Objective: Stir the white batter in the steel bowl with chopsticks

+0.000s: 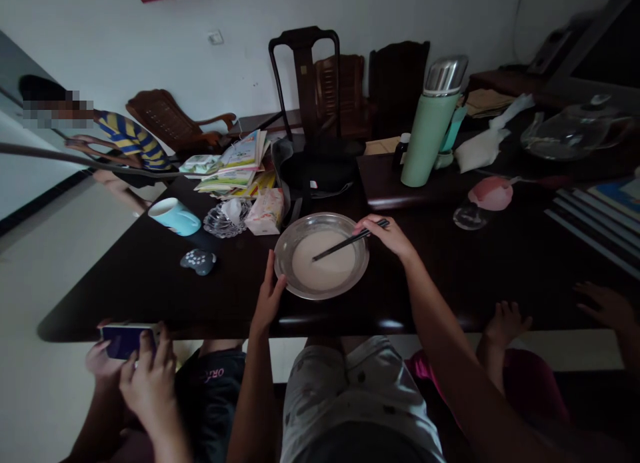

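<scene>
A round metal bowl [323,294] stands near the front edge of the dark table, with a pale, milky liquid [320,270] in it. My left hand [267,298] grips the bowl's left rim, thumb at the front and fingers along the outer side. Over the right rim, my right hand [389,236] is closed around dark chopsticks [345,242]. Their tips slant down to the left into the liquid, near the middle of the bowl.
Behind the bowl are a tissue pack [266,212], a glass dish [225,222] and books [240,163]. A blue mug [175,216] and game controller [199,261] lie left, a green thermos [431,136] back right. Other people's hands hold a phone [125,341] and rest at the right edge.
</scene>
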The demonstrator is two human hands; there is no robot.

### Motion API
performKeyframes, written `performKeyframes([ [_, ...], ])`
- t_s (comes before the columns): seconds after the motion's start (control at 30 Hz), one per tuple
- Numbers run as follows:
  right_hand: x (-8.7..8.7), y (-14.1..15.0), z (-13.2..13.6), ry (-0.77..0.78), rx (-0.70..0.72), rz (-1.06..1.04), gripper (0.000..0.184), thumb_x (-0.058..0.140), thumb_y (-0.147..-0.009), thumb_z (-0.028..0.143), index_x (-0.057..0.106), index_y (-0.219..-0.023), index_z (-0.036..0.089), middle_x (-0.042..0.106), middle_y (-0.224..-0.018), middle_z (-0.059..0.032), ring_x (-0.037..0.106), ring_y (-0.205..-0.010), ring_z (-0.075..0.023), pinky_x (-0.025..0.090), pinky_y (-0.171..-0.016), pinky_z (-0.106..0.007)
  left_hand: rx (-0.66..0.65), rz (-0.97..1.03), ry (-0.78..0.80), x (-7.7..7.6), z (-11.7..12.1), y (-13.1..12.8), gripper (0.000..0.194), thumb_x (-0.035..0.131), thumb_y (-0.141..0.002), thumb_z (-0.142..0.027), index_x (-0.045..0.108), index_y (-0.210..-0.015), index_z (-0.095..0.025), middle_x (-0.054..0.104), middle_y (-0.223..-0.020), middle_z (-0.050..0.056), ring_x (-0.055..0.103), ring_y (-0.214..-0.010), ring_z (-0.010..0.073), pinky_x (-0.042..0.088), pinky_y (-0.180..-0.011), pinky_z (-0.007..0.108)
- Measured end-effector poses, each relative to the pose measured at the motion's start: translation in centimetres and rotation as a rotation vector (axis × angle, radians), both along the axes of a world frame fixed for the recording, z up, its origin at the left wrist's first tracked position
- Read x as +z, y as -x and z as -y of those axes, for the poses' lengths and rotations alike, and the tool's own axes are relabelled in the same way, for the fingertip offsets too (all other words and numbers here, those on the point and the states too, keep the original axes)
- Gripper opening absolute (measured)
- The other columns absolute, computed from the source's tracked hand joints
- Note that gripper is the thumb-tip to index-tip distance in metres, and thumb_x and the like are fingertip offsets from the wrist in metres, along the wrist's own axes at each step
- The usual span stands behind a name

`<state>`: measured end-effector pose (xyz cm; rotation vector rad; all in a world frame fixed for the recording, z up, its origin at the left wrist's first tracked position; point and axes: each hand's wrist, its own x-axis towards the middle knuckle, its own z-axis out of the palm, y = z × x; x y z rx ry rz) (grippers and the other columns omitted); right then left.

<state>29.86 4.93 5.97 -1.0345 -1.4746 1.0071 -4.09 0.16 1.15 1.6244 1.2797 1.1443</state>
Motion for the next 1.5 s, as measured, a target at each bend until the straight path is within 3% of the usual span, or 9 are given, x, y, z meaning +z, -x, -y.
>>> performKeyframes([
  [0.2,0.0,-1.0,0.0,-0.039,-0.201,-0.066,0.041,0.055,-0.087,0.058,0.072,-0.082,0.02,0.076,-0.073,-0.0054,0.069,-0.071,-0.0188,0.045,-0.059,-0.028,0.003,-0.022,0.008,0.2,0.1,0.0,0.075,0.053,-0.09,-0.056,0.024,-0.155,-0.03,0.019,-0.162,0.002,0.015,-0.149,0.0241,0.015,-0.122,0.041],
  [0.4,0.1,-0.3,0.1,-0.019,-0.018,-0.02,0.038,0.059,-0.085,0.057,0.073,-0.088,0.022,0.077,-0.083,-0.0045,0.071,-0.083,-0.0204,0.05,-0.072,-0.031,0.014,-0.004,-0.017,-0.4,-0.2,0.1,0.075,0.053,-0.09,-0.055,0.024,-0.155,-0.029,0.02,-0.161,0.003,0.016,-0.149,0.0243,0.016,-0.121,0.041],
  [0.57,0.2,-0.9,0.1,-0.03,-0.236,-0.041,0.044,0.055,-0.086,0.06,0.072,-0.082,0.02,0.076,-0.071,-0.0051,0.069,-0.07,-0.0191,0.048,-0.061,-0.029,0.003,-0.01,-0.007,-0.1,-0.1,0.0,0.076,0.052,-0.089,-0.057,0.025,-0.155,-0.029,0.018,-0.162,0.003,0.016,-0.149,0.0244,0.015,-0.122,0.04],
  [0.77,0.3,0.0,0.2,-0.018,-0.049,-0.005,0.039,0.06,-0.084,0.058,0.074,-0.09,0.022,0.077,-0.078,-0.0037,0.07,-0.077,-0.0201,0.051,-0.069,-0.031,0.0,-0.017,0.032,0.4,0.1,-0.1,0.078,0.053,-0.089,-0.057,0.022,-0.155,-0.029,0.016,-0.162,0.002,0.014,-0.149,0.024,0.014,-0.122,0.04],
  [0.93,0.2,-0.5,0.1,-0.061,-0.249,-0.025,0.042,0.058,-0.085,0.059,0.069,-0.069,0.021,0.074,-0.068,-0.0039,0.066,-0.067,-0.0181,0.047,-0.062,-0.029,-0.016,-0.011,0.029,0.4,0.1,-0.1,0.078,0.052,-0.089,-0.058,0.021,-0.155,-0.029,0.015,-0.163,0.002,0.014,-0.149,0.0236,0.013,-0.122,0.04],
  [1.1,0.2,0.2,0.2,-0.031,-0.032,0.021,0.041,0.059,-0.084,0.058,0.071,-0.073,0.021,0.075,-0.074,-0.0045,0.067,-0.073,-0.0187,0.048,-0.064,-0.03,-0.013,-0.007,0.025,0.4,0.1,-0.2,0.078,0.052,-0.09,-0.057,0.021,-0.156,-0.028,0.015,-0.162,0.003,0.013,-0.149,0.0232,0.013,-0.122,0.039],
  [1.3,0.1,-0.8,0.1,-0.082,-0.206,-0.063,0.033,0.059,-0.086,0.052,0.07,-0.091,0.022,0.074,-0.072,-0.003,0.068,-0.07,-0.0179,0.044,-0.057,-0.027,-0.019,-0.002,0.032,0.4,0.1,-0.2,0.078,0.051,-0.09,-0.057,0.02,-0.156,-0.028,0.014,-0.163,0.002,0.013,-0.149,0.0232,0.012,-0.122,0.04],
  [1.4,0.0,-0.6,0.1,-0.066,-0.139,-0.094,0.03,0.058,-0.087,0.05,0.069,-0.093,0.023,0.072,-0.065,-0.0012,0.065,-0.061,-0.0161,0.04,-0.052,-0.026,-0.014,-0.004,0.039,0.5,0.2,-0.2,0.078,0.051,-0.09,-0.057,0.02,-0.156,-0.029,0.014,-0.163,0.002,0.014,-0.149,0.0229,0.011,-0.122,0.04],
  [1.5,0.0,0.2,0.2,-0.023,-0.029,-0.076,0.032,0.059,-0.086,0.049,0.069,-0.101,0.023,0.075,-0.074,-0.0027,0.068,-0.069,-0.0176,0.044,-0.057,-0.027,-0.01,-0.007,0.042,0.6,0.3,-0.3,0.077,0.05,-0.09,-0.057,0.02,-0.156,-0.03,0.015,-0.163,0.002,0.014,-0.149,0.023,0.012,-0.122,0.04],
])
